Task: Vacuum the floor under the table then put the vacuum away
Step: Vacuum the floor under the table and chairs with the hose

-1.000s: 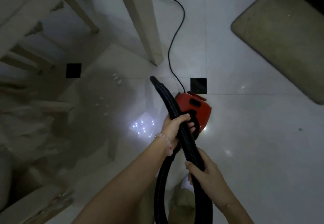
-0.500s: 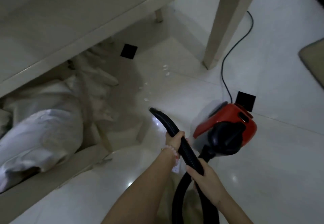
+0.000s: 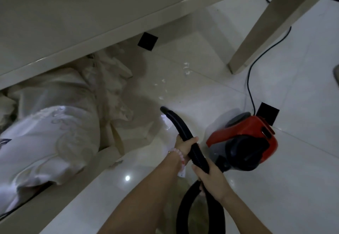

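A small red and black vacuum (image 3: 245,138) sits on the white tiled floor at the right. Its black ribbed hose (image 3: 185,133) curves up from a loop at the bottom of the view, and its open nozzle end (image 3: 164,109) points toward the space under the table. My left hand (image 3: 184,148) grips the hose a little behind the nozzle. My right hand (image 3: 211,180) grips the hose lower down, close to the vacuum. Several small white scraps (image 3: 186,68) lie on the floor beyond the nozzle, under the pale table (image 3: 91,23).
A table leg (image 3: 256,37) stands at the upper right, with the vacuum's black cord (image 3: 249,79) trailing past it. A chair with a white embroidered cushion (image 3: 49,142) fills the left side. Black inset tiles (image 3: 147,41) mark the floor.
The view has swung from the open floor toward the table and closer in. The vacuum body now lies right of the hose, and the nozzle points at the scraps. Both hands keep their grip.
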Demonstrator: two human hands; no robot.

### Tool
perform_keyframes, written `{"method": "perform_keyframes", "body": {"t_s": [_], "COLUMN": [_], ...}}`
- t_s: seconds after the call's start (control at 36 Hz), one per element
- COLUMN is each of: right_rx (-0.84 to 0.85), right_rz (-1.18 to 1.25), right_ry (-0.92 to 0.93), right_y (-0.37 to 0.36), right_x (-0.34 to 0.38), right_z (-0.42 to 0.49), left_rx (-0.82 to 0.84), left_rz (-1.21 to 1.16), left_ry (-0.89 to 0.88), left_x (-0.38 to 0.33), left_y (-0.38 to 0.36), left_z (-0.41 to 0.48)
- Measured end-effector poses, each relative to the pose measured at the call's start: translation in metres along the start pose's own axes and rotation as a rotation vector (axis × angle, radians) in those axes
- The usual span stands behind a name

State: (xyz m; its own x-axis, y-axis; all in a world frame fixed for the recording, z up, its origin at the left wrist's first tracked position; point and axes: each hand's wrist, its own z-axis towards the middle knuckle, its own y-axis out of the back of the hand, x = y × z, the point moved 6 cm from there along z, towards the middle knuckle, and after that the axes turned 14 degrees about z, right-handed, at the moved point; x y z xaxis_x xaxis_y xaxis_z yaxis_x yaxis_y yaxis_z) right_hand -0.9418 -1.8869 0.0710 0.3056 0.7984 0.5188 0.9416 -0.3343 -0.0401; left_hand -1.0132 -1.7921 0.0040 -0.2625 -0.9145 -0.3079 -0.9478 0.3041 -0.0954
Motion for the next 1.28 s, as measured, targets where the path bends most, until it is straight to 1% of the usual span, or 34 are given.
{"method": "perform_keyframes", "body": {"t_s": [0.11, 0.17, 0.42, 0.72, 0.81, 1.06, 1.17, 1.28], "right_rx": [0.057, 0.059, 0.053, 0.009, 0.012, 0.061, 0.111, 0.183], "right_rz": [-0.011, 0.002, 0.062, 0.096, 0.083, 0.088, -0.007, -0.125], "right_ry": [-0.011, -0.027, -0.055, -0.046, -0.053, -0.077, -0.070, -0.085], "right_y": [-0.007, -0.012, -0.029, -0.009, -0.005, -0.007, -0.019, -0.030], "right_x": [0.014, 0.015, 0.021, 0.022, 0.025, 0.031, 0.034, 0.034], "right_z": [0.014, 0.021, 0.020, 0.011, 0.010, 0.018, 0.026, 0.037], "left_rx": [-0.106, -0.121, -0.077, 0.004, -0.016, -0.088, -0.128, -0.219], "left_rz": [0.025, 0.059, 0.232, 0.361, 0.391, 0.327, 0.237, 0.140], "left_ry": [-0.020, -0.030, -0.048, -0.070, -0.080, -0.071, -0.050, 0.008], "left_x": [-0.012, -0.019, -0.030, -0.038, -0.043, -0.044, -0.040, -0.033], "left_y": [0.013, 0.017, 0.020, -0.012, -0.018, -0.005, 0.014, 0.039], "left_z": [0.010, 0.012, 0.019, 0.004, 0.000, 0.004, 0.004, 0.001]}}
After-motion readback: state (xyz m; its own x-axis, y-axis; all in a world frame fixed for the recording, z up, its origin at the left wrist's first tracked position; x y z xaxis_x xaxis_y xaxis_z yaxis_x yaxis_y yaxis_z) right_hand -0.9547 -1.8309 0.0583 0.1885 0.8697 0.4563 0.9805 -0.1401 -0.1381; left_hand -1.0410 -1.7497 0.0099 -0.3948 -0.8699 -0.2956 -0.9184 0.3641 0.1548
